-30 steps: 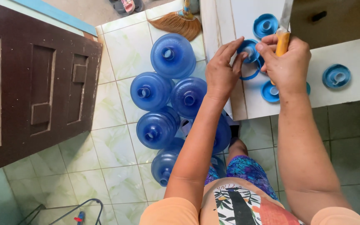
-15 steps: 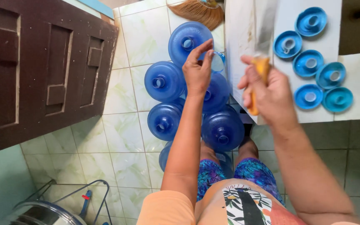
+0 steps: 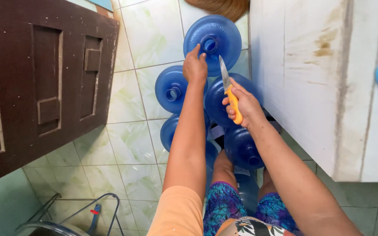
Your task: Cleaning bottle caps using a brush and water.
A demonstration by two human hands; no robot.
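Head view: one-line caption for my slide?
Left hand reaches the far jug; right hand grips a knife above blue jugs.

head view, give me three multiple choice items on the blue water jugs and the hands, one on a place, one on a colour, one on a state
1. Where does the left hand rest?
A. on the blue jug farthest from the person
B. on the dark wooden door
C. on the white counter

2. What colour is the handle of the knife?
A. black
B. orange-yellow
C. green

3. How is the right hand at this moment?
A. open and empty
B. flat on the floor
C. shut around the knife handle, blade pointing away from the person

Answers:
1 A, the fingers lie by the neck of the farthest jug.
2 B, an orange-yellow grip shows between the fingers.
3 C, the fist wraps the handle and the blade sticks out above the jugs.
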